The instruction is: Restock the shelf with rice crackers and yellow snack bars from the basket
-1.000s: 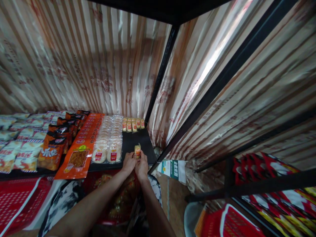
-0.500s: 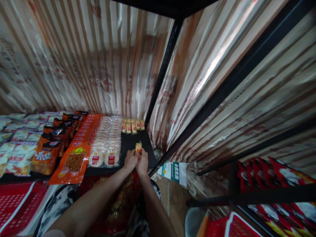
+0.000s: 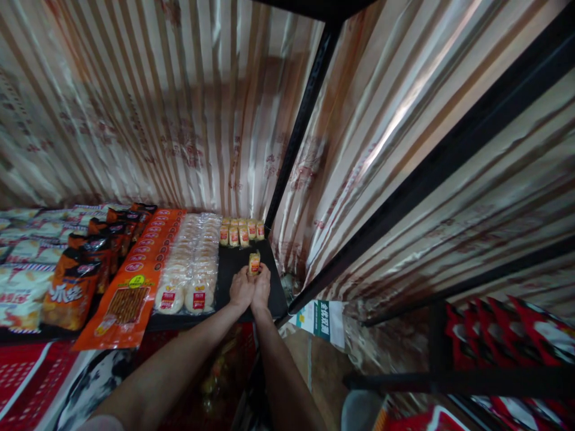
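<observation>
Gentleness is counting most

Striped sheeting [image 3: 179, 108] is rising behind the black shelf [image 3: 232, 262]; an orange strip packet [image 3: 137, 281] is lying on it, beside clear packs of round crackers [image 3: 185, 263]; the left hand [image 3: 242, 291] and right hand [image 3: 261, 288] are meeting just right of those packs, over the shelf's front part, both pinching one item; a cluster of small yellow packets [image 3: 242, 233] is sitting at the back, beyond the hands; the held packet [image 3: 254, 263] is poking up above both hands, roughly upright, red label facing the wearer, apart from the cluster; a light pinch is probably serving best, since hard squeezing could be crushing the contents; keeping the label forward is likely helping it match the others; the wrists are probably needing clearance from the crackers.
</observation>
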`<state>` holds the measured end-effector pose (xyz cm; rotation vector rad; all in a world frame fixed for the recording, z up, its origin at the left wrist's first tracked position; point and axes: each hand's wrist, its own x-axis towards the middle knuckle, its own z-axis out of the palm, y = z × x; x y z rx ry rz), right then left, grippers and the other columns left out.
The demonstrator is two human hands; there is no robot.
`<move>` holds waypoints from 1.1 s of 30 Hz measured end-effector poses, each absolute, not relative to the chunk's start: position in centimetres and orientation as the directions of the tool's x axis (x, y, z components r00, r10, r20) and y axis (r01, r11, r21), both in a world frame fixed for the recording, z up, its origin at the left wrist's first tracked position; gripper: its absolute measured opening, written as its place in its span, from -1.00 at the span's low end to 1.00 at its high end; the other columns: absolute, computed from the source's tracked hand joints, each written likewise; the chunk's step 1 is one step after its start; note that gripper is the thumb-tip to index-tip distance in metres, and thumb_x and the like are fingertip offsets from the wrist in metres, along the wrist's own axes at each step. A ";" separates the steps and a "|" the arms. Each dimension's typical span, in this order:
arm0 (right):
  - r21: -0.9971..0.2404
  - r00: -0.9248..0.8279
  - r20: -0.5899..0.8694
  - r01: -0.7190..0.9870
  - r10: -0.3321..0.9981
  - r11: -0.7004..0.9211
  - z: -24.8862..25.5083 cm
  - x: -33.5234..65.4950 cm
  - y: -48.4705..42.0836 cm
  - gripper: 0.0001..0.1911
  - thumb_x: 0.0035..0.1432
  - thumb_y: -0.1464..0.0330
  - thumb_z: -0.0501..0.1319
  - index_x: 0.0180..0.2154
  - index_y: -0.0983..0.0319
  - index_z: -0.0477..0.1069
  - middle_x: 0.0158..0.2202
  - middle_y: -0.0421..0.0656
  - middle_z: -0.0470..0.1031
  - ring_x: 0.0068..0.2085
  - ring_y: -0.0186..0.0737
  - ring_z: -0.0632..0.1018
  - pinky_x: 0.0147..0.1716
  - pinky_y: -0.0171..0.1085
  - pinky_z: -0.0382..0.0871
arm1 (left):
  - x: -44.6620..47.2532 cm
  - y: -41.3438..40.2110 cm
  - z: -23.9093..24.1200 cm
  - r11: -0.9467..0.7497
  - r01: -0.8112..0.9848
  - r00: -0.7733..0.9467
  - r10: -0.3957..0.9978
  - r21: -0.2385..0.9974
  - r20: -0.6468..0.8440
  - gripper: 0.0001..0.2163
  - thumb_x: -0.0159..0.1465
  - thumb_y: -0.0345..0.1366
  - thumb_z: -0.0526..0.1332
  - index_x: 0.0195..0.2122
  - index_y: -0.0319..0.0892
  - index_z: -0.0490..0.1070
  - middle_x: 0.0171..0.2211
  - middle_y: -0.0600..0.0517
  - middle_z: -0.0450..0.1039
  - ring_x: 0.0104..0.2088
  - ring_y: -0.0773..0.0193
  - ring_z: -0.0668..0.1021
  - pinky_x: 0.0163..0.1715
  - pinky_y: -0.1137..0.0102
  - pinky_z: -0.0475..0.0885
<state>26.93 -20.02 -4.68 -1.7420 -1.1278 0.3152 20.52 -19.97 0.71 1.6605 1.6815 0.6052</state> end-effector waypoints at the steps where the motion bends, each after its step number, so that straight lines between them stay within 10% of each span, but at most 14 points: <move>1: -0.846 0.541 0.275 0.529 0.794 -0.067 -4.7 27.0 -19.7 -0.66 0.01 0.43 0.09 -0.10 0.22 0.28 -0.19 -0.09 0.37 -0.30 -0.24 0.48 -0.33 -0.31 0.36 | 20.7 -19.8 0.7 0.077 0.670 0.049 0.988 0.738 -0.147 -0.66 0.30 -0.36 -0.06 0.06 -0.27 0.30 0.01 -0.10 0.43 0.03 0.22 0.43 0.04 0.39 0.27; 17: -0.759 0.537 0.381 0.646 0.753 -0.076 -5.2 29.2 -15.3 -0.74 0.02 0.36 0.11 -0.18 0.27 0.24 -0.23 -0.03 0.38 -0.44 -0.23 0.46 -0.38 -0.25 0.35 | 21.1 -15.5 -3.1 -0.222 0.803 0.143 0.973 0.552 0.183 -0.61 0.26 -0.42 -0.06 0.09 -0.34 0.32 0.17 -0.08 0.26 0.28 0.10 0.09 0.21 0.22 0.15; 33: -0.781 0.537 0.375 0.623 0.755 -0.055 -5.0 30.4 -11.4 -0.74 0.05 0.33 0.08 -0.17 0.25 0.25 -0.25 -0.07 0.41 -0.38 -0.22 0.47 -0.34 -0.26 0.34 | 21.6 -12.2 -3.9 -0.313 0.891 0.265 0.947 0.329 0.182 -0.53 0.31 -0.28 -0.11 0.25 -0.19 0.08 0.31 0.02 -0.04 0.31 0.00 -0.06 0.24 0.03 -0.04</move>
